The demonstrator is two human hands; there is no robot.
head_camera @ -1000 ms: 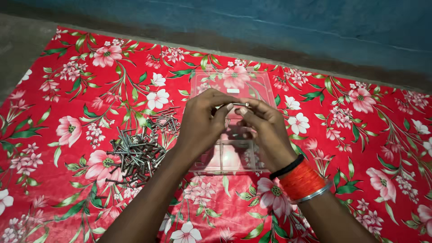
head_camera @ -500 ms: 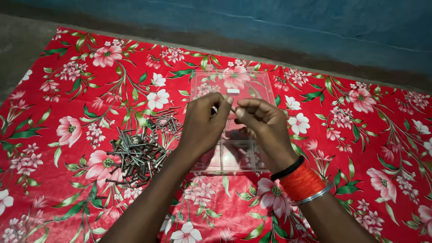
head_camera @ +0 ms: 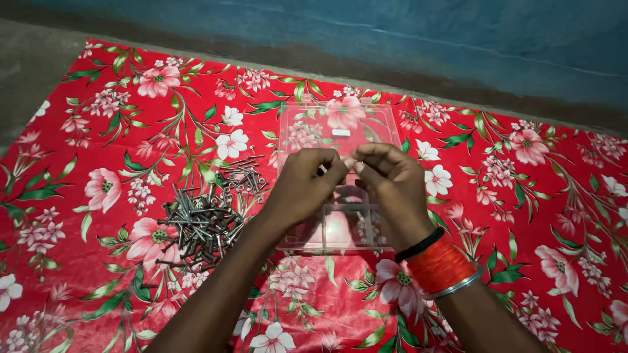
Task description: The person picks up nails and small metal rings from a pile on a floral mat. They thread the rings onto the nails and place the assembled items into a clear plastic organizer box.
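My left hand (head_camera: 304, 186) and right hand (head_camera: 390, 186) meet fingertip to fingertip at the centre of the frame, directly above the clear plastic organiser box (head_camera: 338, 127) lying open on the red floral cloth (head_camera: 536, 216). Both grips are pinched closed at the point where they meet; something small sits between the fingertips, too hidden to name or to tell its long axis. The box's divided compartments lie right beneath my knuckles, equally near to either hand. The pile of steel nails and screws (head_camera: 199, 225) rests at centre left of the frame, just beside my left forearm, nearer that hand.
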